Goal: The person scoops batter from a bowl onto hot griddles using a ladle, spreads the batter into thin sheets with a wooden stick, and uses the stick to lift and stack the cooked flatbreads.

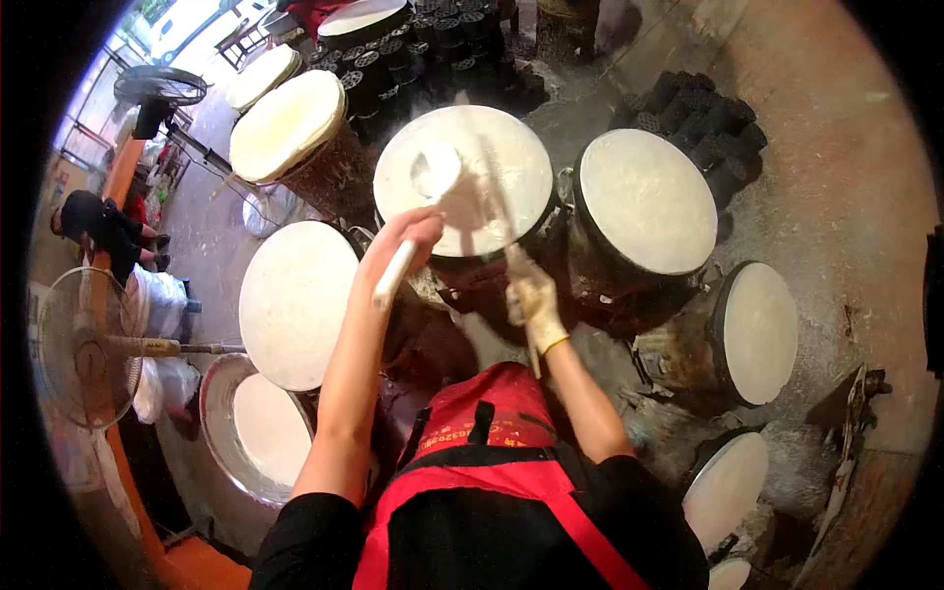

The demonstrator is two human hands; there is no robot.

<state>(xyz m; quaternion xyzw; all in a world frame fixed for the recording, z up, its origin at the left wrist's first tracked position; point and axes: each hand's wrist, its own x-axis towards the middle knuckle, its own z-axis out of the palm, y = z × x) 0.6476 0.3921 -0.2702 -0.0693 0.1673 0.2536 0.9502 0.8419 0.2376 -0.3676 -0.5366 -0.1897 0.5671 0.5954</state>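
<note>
Two tools gripped, white ladle (438,169) in our left hand (417,232), blurred stick (502,202) in our gloved right hand (533,296), both over the central pale top (526,162), another pale top (649,202) close right, open floor (836,128) beyond.

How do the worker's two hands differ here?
The left hand is bare, while the right hand wears a pale glove with a yellow cuff. The left hand grips a white ladle; the right hand grips a long, thin stick, blurred. Both hold their tools out over the same round, pale-topped pan.
</note>
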